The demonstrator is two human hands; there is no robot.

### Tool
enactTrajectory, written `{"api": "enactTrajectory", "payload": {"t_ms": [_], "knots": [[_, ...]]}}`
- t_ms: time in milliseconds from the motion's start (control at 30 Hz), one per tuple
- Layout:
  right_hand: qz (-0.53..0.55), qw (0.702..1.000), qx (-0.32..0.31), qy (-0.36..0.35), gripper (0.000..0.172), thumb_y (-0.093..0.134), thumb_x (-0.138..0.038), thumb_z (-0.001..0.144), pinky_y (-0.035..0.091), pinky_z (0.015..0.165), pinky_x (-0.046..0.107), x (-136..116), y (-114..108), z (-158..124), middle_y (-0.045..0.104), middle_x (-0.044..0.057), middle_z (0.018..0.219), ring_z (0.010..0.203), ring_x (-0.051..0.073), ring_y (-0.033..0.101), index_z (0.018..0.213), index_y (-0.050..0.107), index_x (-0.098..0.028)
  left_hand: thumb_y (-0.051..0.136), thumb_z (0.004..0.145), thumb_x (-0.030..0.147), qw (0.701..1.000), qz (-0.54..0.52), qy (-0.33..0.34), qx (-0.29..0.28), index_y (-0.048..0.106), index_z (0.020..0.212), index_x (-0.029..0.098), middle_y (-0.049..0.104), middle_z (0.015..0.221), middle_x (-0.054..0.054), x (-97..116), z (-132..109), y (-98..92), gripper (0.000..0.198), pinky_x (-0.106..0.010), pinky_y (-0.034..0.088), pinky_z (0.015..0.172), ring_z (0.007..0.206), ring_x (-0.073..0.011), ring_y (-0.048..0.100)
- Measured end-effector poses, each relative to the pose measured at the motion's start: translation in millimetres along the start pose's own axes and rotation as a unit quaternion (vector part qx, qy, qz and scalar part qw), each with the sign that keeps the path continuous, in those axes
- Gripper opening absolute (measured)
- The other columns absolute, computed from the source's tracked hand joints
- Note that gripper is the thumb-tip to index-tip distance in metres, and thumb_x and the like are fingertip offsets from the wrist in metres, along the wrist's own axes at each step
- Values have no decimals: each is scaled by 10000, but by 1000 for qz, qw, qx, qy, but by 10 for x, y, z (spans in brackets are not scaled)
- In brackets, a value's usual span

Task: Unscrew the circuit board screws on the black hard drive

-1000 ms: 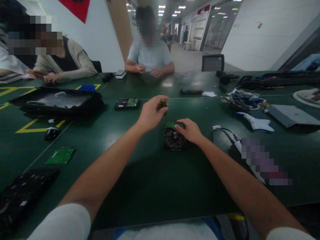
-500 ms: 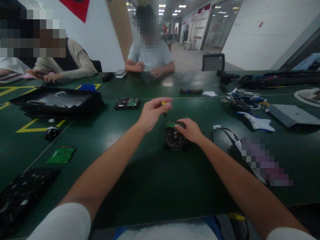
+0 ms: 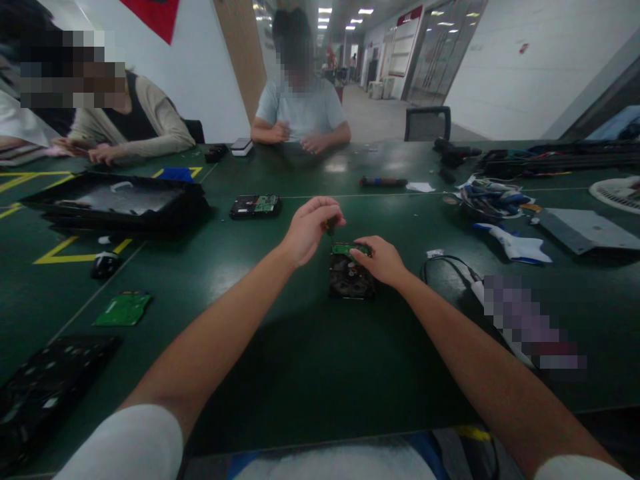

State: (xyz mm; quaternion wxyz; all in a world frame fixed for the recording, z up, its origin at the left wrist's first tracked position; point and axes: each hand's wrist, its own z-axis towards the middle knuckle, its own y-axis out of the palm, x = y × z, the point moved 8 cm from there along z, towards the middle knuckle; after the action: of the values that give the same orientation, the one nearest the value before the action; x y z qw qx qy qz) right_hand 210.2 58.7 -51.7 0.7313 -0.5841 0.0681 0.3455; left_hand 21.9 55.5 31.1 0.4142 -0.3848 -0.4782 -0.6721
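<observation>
A hard drive (image 3: pixel 350 281) lies on the green table with a green circuit board (image 3: pixel 342 249) showing at its far end. My left hand (image 3: pixel 311 232) is closed round a small screwdriver (image 3: pixel 331 225), whose thin shaft points down to the far left corner of the drive. Most of the handle is hidden by my fingers, and where the tip touches is too small to tell. My right hand (image 3: pixel 383 261) grips the drive's right side, thumb over the board and fingers along the far edge.
Another hard drive (image 3: pixel 255 206) lies farther off, left of my hands. A loose green board (image 3: pixel 123 309), a black tray (image 3: pixel 120 203) and a power strip (image 3: pixel 505 327) lie around. Blue-white gloves (image 3: pixel 515 243) rest at right. A person (image 3: pixel 300 110) sits opposite.
The fingers of my left hand have curled lower round the screwdriver, covering more of its handle. My right hand and the hard drive stay in place.
</observation>
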Motion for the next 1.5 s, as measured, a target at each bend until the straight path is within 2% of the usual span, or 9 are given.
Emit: {"api": "enactTrajectory", "payload": {"t_ms": [133,433,567,667,800,1000,1200,1367,1500], "knots": [[3,1000,0,0,371,645,-490,1043,528,1017,425,-1,1,0,753,119,1272,1158,285,692,1280,763,-230,778,791,330,999,12,7,31,607,826,216,627,778,8,-20,25,-81,208,-315,556,781,753,-144,648],[-8,1000,0,0,356,648,-473,1044,532,969,403,-6,6,3,760,116,1245,1106,276,697,1275,761,-226,691,920,372,995,74,32,-57,774,917,203,684,822,-30,22,-29,98,188,-307,509,772,820,-169,650],[-3,1000,-1,6,363,652,-480,1039,537,951,402,-4,-1,-1,756,116,1258,1077,272,700,1282,760,-233,613,929,385,997,67,30,-25,741,847,209,611,718,-16,-5,3,37,233,-331,525,756,709,-168,609],[-2,1000,-3,1,368,646,-482,1043,530,970,405,-13,-5,1,758,117,1257,1095,274,696,1282,758,-226,648,906,381,999,45,10,-14,658,840,218,605,706,3,-36,12,9,176,-334,537,758,660,-154,599],[-5,1000,-5,0,377,638,-484,1047,524,988,401,-9,-3,3,756,124,1257,1126,277,693,1278,759,-211,720,886,386,999,35,-9,-16,579,828,220,652,760,-4,-53,-2,0,226,-330,550,769,705,-154,643],[-8,1000,-5,4,381,644,-478,1046,530,968,386,-5,0,7,753,122,1272,1104,270,702,1297,757,-214,784,867,399,997,71,6,-7,617,795,212,671,793,-2,14,-1,-22,260,-294,547,726,743,-142,662],[-11,1000,-3,-6,389,645,-475,1045,531,956,398,-1,14,9,755,129,1260,1085,277,700,1297,757,-200,672,930,473,994,107,-8,-9,752,884,186,759,830,-64,23,14,-35,301,-326,565,793,826,-194,732],[-10,1000,0,-3,395,649,-488,1043,529,948,397,23,26,10,755,127,1261,1085,275,701,1300,756,-208,633,910,383,999,51,-17,9,677,868,195,783,809,-73,-34,18,-49,198,-372,576,848,831,-219,756],[-15,1000,-3,-6,402,635,-495,1050,521,972,399,7,21,14,756,130,1263,1127,283,694,1293,756,-198,689,890,340,993,109,52,14,632,787,212,732,790,-27,71,-5,-19,174,-310,540,764,761,-163,677]]}}
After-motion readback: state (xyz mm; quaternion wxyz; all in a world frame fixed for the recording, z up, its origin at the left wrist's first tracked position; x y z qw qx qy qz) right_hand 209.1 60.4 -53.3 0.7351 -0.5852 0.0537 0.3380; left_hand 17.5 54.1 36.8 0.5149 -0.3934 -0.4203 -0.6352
